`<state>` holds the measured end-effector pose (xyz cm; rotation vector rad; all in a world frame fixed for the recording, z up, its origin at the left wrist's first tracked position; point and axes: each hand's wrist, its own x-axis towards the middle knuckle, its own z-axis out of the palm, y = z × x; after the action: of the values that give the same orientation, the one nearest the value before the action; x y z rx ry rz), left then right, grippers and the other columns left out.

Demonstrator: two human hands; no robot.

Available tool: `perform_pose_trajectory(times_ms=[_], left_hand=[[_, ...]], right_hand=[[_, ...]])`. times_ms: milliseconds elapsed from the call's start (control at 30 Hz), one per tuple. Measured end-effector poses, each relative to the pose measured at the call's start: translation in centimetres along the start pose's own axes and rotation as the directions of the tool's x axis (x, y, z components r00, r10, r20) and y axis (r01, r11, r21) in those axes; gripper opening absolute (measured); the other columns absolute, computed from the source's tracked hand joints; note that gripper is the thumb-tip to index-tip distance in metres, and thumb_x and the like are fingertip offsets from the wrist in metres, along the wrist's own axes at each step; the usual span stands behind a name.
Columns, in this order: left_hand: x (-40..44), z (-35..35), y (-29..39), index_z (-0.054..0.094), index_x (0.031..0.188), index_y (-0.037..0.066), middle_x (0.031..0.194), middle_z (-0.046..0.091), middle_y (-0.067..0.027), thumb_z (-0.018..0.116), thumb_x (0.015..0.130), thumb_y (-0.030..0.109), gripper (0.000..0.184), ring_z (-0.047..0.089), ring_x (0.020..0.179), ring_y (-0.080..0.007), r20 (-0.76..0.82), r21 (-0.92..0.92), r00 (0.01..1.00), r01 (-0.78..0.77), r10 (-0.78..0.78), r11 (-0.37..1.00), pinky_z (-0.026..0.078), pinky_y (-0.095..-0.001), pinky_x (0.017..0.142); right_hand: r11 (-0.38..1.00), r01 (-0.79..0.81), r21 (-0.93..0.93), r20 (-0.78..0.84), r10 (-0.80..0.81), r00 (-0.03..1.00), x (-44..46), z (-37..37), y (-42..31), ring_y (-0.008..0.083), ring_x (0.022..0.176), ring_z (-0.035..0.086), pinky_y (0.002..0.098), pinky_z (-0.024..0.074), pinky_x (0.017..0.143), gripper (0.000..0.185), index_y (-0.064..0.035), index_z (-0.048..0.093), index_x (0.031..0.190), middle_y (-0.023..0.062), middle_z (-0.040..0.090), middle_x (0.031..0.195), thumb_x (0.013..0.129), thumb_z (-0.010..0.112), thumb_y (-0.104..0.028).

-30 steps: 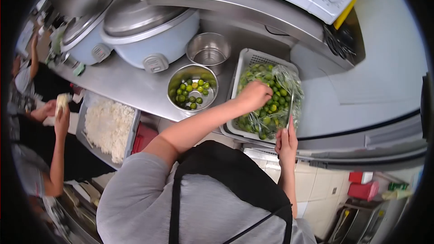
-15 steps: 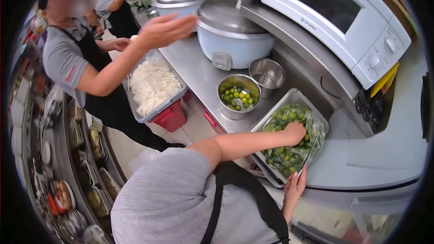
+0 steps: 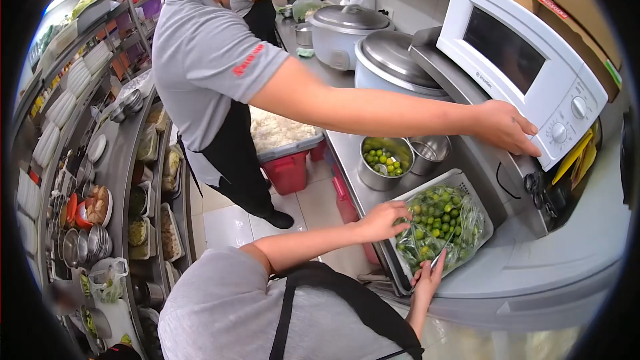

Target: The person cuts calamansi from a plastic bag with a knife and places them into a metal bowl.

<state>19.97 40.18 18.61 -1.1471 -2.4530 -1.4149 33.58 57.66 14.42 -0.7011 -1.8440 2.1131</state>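
My left hand [image 3: 387, 220] is at the left edge of a clear plastic bag [image 3: 467, 240] of green limes [image 3: 440, 220]. Its fingers are curled together, and what they hold, if anything, is hidden. The bag lies open in a white perforated basket [image 3: 485, 210]. At the basket's front edge, my right hand [image 3: 429, 277] is closed round a knife [image 3: 439, 258], whose blade points up over the bag. Behind and left of the basket, a steel pot [image 3: 380, 179] holds several limes [image 3: 387, 160]. An uncovered steel pot [image 3: 432, 153] stands beside it.
A co-worker's arm [image 3: 373, 112] reaches across above the pots, its hand [image 3: 507, 127] at the microwave [image 3: 533, 73]. Two large cookers [image 3: 393, 60] stand on the steel counter [image 3: 333, 77]. A tub of rice [image 3: 283, 130] is left, above a red container [image 3: 287, 172].
The view has swung left and up. My left hand has drawn back from among the limes to the bag's left edge. The co-worker has come closer and now reaches to the microwave.
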Motion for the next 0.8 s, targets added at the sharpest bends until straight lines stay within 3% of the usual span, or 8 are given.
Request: perform_pose_trajectory(times_ms=[267,433,533,600,667,733,767,800], left_hand=[[-11.0,1.7,-2.6,0.062,0.092,0.003,0.094,0.059,-0.0119,0.064,0.078,0.019,0.021,0.057,0.090,-0.0303,0.089,-0.042,0.994,0.066,-0.062,0.997,0.047,-0.0379,0.077],[-24.4,0.1,-8.4,0.065,0.092,0.007,0.096,0.061,-0.0133,0.064,0.076,0.027,0.025,0.059,0.089,-0.0318,0.109,0.219,0.862,0.465,-0.495,0.858,0.047,-0.0395,0.078],[-34.1,-0.6,-13.6,0.066,0.090,0.010,0.096,0.062,-0.0155,0.065,0.074,0.033,0.028,0.060,0.091,-0.0322,0.140,0.348,0.734,0.591,-0.664,0.727,0.049,-0.0412,0.079],[-39.3,-1.6,-14.2,0.066,0.089,0.007,0.092,0.064,-0.0143,0.064,0.073,0.038,0.035,0.061,0.088,-0.0308,0.109,0.476,0.598,0.670,-0.794,0.570,0.048,-0.0414,0.077],[-44.8,-1.8,-16.0,0.067,0.091,0.010,0.095,0.064,-0.0166,0.066,0.071,0.040,0.036,0.060,0.092,-0.0327,0.098,0.515,0.389,0.768,-0.916,0.381,0.050,-0.0421,0.078],[-51.8,-1.8,-18.4,0.067,0.093,0.008,0.098,0.064,-0.0174,0.065,0.071,0.042,0.041,0.060,0.093,-0.0326,0.102,0.566,0.228,0.787,-0.968,0.245,0.050,-0.0409,0.079],[-56.8,-1.3,-20.7,0.067,0.094,0.005,0.099,0.063,-0.0183,0.065,0.071,0.043,0.044,0.060,0.094,-0.0322,0.116,0.552,0.118,0.817,-0.986,0.163,0.050,-0.0400,0.080],[-60.1,-1.3,-22.0,0.066,0.094,0.003,0.101,0.063,-0.0191,0.066,0.070,0.045,0.048,0.060,0.096,-0.0319,0.130,0.539,0.015,0.838,-0.991,0.083,0.050,-0.0392,0.080]], right_hand=[[0.967,0.142,-0.210,0.000,-0.145,0.989,1.3,-0.2,2.1,0.0070,0.041,0.037,0.0231,0.0329,0.036,0.059,-0.0206,0.024,0.142,0.0035,0.051,0.076,0.089,0.042,-0.003],[0.921,0.215,-0.324,-0.029,-0.237,0.971,2.7,-0.5,3.3,0.0070,0.042,0.035,0.0229,0.0314,0.037,0.055,-0.0220,0.027,0.141,0.0018,0.049,0.070,0.090,0.045,-0.008],[0.921,0.180,-0.346,-0.054,-0.211,0.976,3.2,-0.2,3.0,0.0072,0.043,0.034,0.0234,0.0305,0.036,0.052,-0.0230,0.030,0.140,0.0030,0.048,0.068,0.091,0.044,-0.011],[0.894,0.149,-0.423,-0.082,-0.201,0.976,3.5,0.0,2.7,0.0132,0.045,0.042,0.0276,0.0358,0.041,0.052,-0.0218,0.030,0.140,0.0068,0.053,0.072,0.091,0.045,-0.012],[0.862,0.128,-0.491,-0.098,-0.200,0.975,5.2,-0.5,4.1,0.0191,0.048,0.050,0.0319,0.0411,0.045,0.052,-0.0206,0.030,0.140,0.0106,0.058,0.076,0.091,0.045,-0.014],[0.655,0.311,-0.688,-0.043,-0.465,0.884,7.9,-1.8,7.2,0.0364,0.070,0.060,0.0415,0.0458,0.064,0.053,-0.0185,0.028,0.140,0.0211,0.063,0.091,0.090,0.047,-0.017],[0.683,0.307,-0.663,-0.043,-0.444,0.895,6.5,-0.9,5.8,0.0447,0.090,0.056,0.0462,0.0421,0.078,0.053,-0.0169,0.029,0.139,0.0266,0.060,0.101,0.089,0.046,-0.017],[0.686,0.310,-0.658,-0.048,-0.449,0.892,5.7,-0.3,5.3,0.0447,0.090,0.056,0.0462,0.0421,0.078,0.053,-0.0169,0.029,0.139,0.0266,0.060,0.101,0.089,0.046,-0.017]])
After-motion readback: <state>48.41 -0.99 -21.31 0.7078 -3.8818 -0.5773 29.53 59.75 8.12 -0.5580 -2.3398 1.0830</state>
